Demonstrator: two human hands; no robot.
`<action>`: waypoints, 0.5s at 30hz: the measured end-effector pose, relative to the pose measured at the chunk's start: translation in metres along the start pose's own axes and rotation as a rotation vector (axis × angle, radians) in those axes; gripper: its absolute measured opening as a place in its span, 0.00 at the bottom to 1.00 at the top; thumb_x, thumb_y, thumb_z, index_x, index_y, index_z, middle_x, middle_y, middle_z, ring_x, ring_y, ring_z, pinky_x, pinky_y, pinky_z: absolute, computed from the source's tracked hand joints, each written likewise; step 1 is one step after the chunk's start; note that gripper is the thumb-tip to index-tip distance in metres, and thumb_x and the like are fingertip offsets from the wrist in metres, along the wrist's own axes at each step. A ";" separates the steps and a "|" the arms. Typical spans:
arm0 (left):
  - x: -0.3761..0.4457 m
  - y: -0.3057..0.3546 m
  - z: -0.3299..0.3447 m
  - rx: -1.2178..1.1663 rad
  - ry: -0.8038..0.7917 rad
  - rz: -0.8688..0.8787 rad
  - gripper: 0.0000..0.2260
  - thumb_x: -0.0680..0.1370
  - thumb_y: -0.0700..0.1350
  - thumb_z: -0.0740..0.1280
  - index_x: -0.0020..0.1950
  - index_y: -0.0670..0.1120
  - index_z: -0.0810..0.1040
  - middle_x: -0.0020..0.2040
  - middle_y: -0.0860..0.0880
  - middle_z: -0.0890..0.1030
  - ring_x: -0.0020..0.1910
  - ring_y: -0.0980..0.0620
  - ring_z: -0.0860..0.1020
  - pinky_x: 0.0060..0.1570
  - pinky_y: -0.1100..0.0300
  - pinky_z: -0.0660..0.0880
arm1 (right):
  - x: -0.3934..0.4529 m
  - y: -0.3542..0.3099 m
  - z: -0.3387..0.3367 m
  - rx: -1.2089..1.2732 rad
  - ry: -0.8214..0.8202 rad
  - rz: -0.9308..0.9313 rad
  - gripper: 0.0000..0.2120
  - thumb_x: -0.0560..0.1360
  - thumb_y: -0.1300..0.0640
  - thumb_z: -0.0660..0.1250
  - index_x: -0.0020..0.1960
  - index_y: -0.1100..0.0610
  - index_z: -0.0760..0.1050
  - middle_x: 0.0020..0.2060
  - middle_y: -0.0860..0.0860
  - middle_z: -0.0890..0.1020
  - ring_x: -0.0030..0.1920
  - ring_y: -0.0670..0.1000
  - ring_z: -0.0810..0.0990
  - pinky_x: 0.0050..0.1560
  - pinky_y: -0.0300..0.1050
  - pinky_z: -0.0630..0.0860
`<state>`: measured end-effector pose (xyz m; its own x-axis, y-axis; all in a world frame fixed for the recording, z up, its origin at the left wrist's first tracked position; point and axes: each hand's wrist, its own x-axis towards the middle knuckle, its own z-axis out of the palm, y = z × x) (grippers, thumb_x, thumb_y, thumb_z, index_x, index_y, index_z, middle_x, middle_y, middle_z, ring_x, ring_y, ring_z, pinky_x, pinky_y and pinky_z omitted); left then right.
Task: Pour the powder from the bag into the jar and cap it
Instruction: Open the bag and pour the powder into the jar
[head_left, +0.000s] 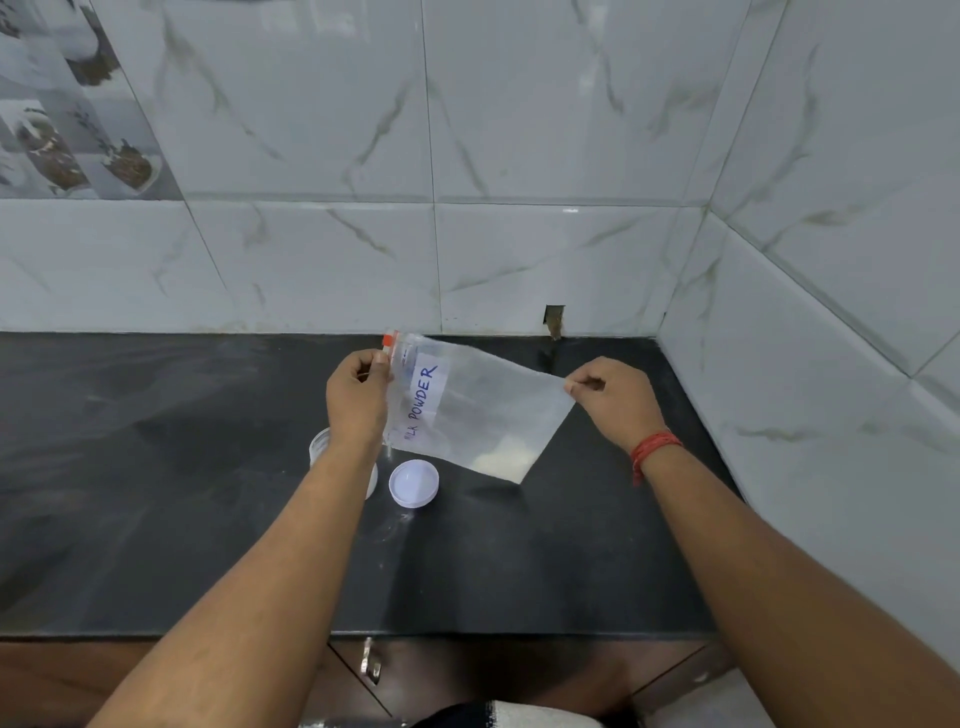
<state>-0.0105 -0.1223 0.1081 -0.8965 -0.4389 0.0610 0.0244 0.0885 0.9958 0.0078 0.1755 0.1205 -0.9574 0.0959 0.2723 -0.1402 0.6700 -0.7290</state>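
The jar (323, 448) sits under the left forearm with the white lid (414, 482) just beside it and the held bag (483, 410) above both, while the dark desk (156, 467) lies open leftward and the tiled walls (779, 364) close the right.

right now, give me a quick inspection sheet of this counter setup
surface: dark counter, pale dusty smears
job's things: bag labelled milk powder held up, powder in its lowest corner; jar partly hidden behind left forearm; cap lying beside it, off the jar
clutter: nothing seen
grippers: left hand pinches the bag's zip end; right hand pinches the opposite corner
cables: nothing seen
surroundings: marble-look wall tiles, cabinet handle below
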 end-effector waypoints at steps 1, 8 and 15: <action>0.000 0.000 0.000 0.001 -0.006 -0.001 0.08 0.83 0.42 0.64 0.52 0.41 0.82 0.46 0.48 0.83 0.44 0.50 0.78 0.50 0.52 0.78 | -0.001 0.002 -0.001 0.003 0.014 0.005 0.07 0.76 0.59 0.71 0.41 0.50 0.81 0.43 0.47 0.82 0.45 0.44 0.79 0.51 0.38 0.75; -0.002 0.006 0.005 0.043 -0.040 0.016 0.08 0.83 0.41 0.64 0.49 0.43 0.82 0.47 0.46 0.84 0.44 0.49 0.79 0.51 0.49 0.79 | 0.006 0.003 -0.009 -0.038 0.009 -0.042 0.06 0.75 0.60 0.70 0.40 0.52 0.80 0.41 0.46 0.81 0.43 0.44 0.78 0.48 0.39 0.74; -0.005 0.016 0.011 0.095 -0.113 0.031 0.07 0.82 0.44 0.67 0.49 0.46 0.84 0.49 0.48 0.86 0.46 0.51 0.81 0.56 0.47 0.80 | 0.011 0.008 -0.015 -0.016 0.076 0.019 0.04 0.75 0.60 0.70 0.42 0.55 0.81 0.42 0.48 0.82 0.44 0.47 0.79 0.47 0.38 0.72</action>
<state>-0.0101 -0.1089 0.1232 -0.9401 -0.3320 0.0779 0.0155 0.1866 0.9823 0.0001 0.1924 0.1270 -0.9379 0.1636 0.3058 -0.1178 0.6792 -0.7245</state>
